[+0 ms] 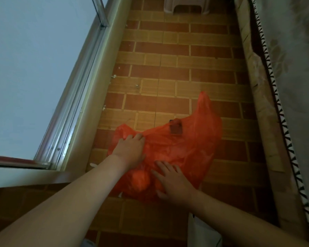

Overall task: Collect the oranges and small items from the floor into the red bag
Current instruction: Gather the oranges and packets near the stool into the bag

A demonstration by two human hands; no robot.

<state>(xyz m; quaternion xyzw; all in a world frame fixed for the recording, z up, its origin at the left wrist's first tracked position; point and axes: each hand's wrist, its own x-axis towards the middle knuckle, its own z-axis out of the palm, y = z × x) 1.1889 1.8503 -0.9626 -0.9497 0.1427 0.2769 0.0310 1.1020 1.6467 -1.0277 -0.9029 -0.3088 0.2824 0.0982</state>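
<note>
The red bag [182, 145], thin plastic, lies spread on the tiled floor in the middle of the head view. An orange [139, 180] bulges through the plastic near the bag's near-left corner. A small dark square item [176, 128] shows at the bag's far edge. My left hand [130, 148] rests on the bag's left side, fingers curled into the plastic. My right hand [171, 180] lies flat on the bag's near part, fingers spread, just right of the orange.
A sliding window frame [78, 90] and its sill run along the left. A bed edge with patterned cloth [284, 104] lines the right. A plastic stool [187, 5] stands at the far end. Small white scraps [114, 76] lie by the sill.
</note>
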